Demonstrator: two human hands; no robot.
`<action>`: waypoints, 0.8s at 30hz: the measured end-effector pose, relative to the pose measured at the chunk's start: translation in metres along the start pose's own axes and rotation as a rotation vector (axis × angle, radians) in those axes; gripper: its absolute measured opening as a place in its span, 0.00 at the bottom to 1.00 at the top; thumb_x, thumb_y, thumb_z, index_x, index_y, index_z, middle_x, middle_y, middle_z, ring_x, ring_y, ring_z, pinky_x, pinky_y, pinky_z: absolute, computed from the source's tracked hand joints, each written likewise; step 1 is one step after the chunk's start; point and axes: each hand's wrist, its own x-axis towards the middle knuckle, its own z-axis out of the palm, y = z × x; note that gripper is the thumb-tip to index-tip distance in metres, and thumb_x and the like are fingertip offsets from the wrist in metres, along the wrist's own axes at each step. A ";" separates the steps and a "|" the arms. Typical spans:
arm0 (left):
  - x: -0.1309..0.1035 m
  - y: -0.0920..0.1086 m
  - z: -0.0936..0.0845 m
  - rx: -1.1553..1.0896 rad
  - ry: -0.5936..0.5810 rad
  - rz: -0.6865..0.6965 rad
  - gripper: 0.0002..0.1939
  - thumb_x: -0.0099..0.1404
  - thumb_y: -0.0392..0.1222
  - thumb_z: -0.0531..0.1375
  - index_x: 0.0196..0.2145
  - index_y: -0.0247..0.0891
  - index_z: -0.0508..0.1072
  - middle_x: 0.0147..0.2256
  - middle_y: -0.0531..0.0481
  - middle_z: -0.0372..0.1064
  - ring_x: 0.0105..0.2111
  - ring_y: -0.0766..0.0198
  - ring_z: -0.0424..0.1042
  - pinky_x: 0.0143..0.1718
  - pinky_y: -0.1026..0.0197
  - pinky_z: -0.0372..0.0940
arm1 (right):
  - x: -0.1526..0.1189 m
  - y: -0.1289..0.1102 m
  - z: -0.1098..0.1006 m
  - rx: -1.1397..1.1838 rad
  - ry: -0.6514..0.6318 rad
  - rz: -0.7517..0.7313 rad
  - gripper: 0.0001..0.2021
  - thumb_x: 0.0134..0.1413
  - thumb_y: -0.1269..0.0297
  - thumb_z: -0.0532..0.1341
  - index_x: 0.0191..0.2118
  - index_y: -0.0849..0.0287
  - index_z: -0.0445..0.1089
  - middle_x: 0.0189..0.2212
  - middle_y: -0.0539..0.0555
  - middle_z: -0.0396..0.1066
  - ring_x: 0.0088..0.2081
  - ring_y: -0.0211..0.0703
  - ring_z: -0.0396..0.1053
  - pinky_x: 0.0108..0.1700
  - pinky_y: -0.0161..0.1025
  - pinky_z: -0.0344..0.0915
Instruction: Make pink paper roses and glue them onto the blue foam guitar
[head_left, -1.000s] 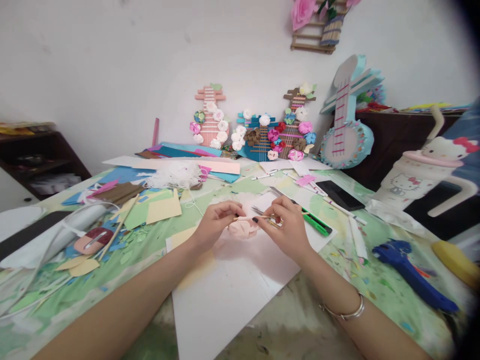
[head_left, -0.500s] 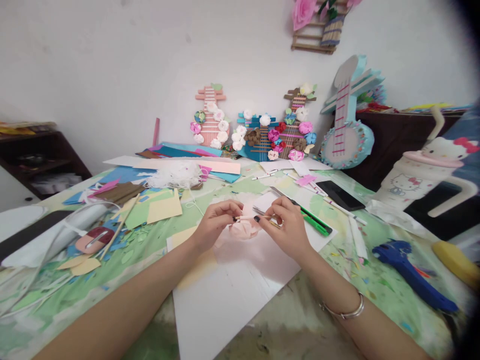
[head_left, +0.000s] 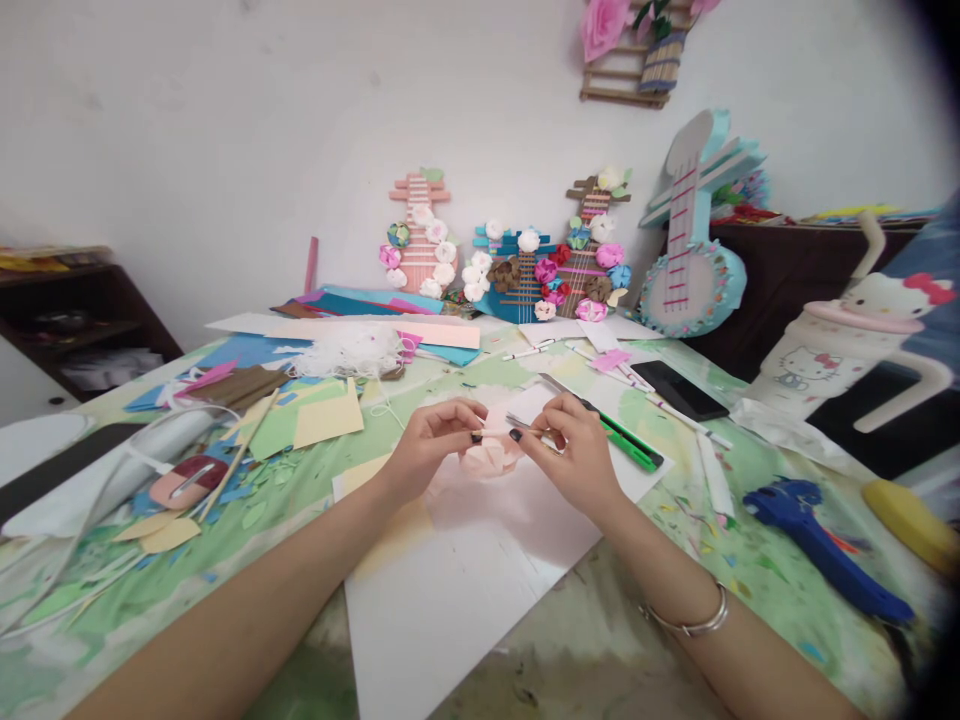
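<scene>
Over the white board, my left hand pinches one end of a thin pale pink paper piece between thumb and fingers. The other end is pinched by my right hand, which also has a slim metal tool in it. Only that tool's pointed tip shows clearly, so I cannot tell whether it is scissors or tweezers. Just below the fingers lie pale pink paper petals on the board. A green utility knife lies beside my right hand.
At right are a blue glue gun, a black phone and a white tumbler. Paper scraps and white shredded strands cover the left side. Flower-decorated paper instruments stand against the wall.
My left thumb has shifted slightly to the right along the pale pink paper piece. My right hand stays almost in place, still pinching it. The surrounding things have not moved.
</scene>
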 end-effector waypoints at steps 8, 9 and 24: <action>0.000 -0.003 0.001 0.023 0.011 0.047 0.02 0.50 0.33 0.62 0.25 0.35 0.72 0.35 0.48 0.66 0.36 0.63 0.66 0.36 0.63 0.60 | 0.000 -0.001 -0.001 0.005 0.006 0.006 0.11 0.49 0.61 0.61 0.21 0.59 0.66 0.25 0.48 0.60 0.27 0.35 0.59 0.34 0.39 0.49; -0.001 -0.004 0.001 0.023 0.009 0.052 0.02 0.51 0.33 0.62 0.25 0.35 0.71 0.35 0.48 0.66 0.36 0.63 0.66 0.36 0.63 0.60 | 0.001 -0.001 -0.001 0.004 0.004 0.008 0.11 0.49 0.61 0.61 0.21 0.59 0.66 0.25 0.48 0.60 0.27 0.35 0.59 0.34 0.39 0.49; 0.000 -0.002 0.000 0.042 -0.034 0.056 0.03 0.54 0.35 0.62 0.27 0.34 0.71 0.35 0.48 0.64 0.35 0.64 0.65 0.35 0.65 0.59 | 0.001 -0.003 -0.001 0.068 0.044 0.035 0.09 0.46 0.61 0.64 0.23 0.59 0.68 0.26 0.47 0.60 0.24 0.33 0.57 0.36 0.40 0.52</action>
